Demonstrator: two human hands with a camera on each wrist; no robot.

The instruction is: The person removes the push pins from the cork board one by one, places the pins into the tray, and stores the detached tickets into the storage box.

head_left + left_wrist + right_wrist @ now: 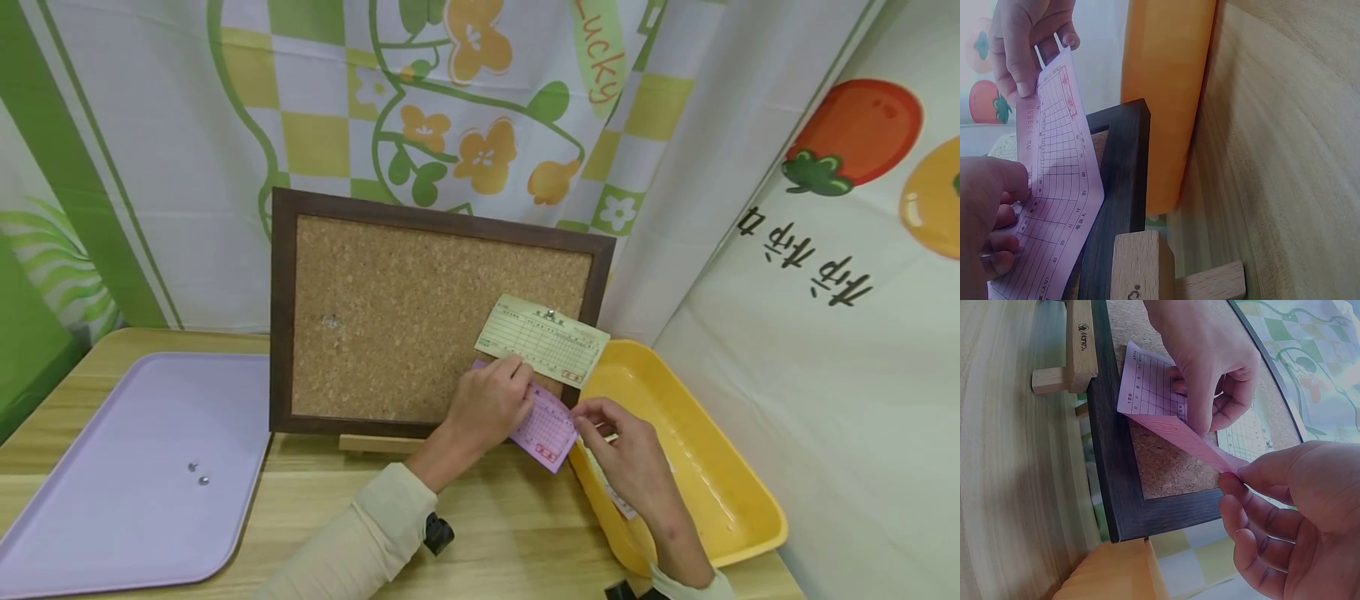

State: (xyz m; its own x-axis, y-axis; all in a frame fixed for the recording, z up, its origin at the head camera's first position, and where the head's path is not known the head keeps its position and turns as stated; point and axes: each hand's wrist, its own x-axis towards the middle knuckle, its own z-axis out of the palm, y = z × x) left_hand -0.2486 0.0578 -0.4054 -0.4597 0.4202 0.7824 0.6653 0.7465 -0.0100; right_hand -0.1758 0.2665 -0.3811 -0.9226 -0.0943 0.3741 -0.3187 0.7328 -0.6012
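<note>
A pink receipt slip (pixel 546 429) lies slanted over the lower right of a framed cork board (pixel 390 308). My left hand (pixel 491 400) holds its upper part against the board, fingers curled; a small shiny spot shows by those fingers in the left wrist view, too unclear to name. Between thumb and forefinger, my right hand (pixel 626 450) pinches the slip's right corner. In the right wrist view that end of the slip (pixel 1172 434) bends away from the cork. Just above, a pale green receipt slip (pixel 543 342) hangs from a silver pushpin (pixel 551 314).
A lilac tray (pixel 135 483) on the left bears two pushpins (pixel 198 475). Beside my right hand stands a yellow bin (pixel 705 467) with some paper at its near side. The board leans on a wooden stand (pixel 1141 269) on the wooden table (pixel 322 500), before a patterned curtain (pixel 315 100).
</note>
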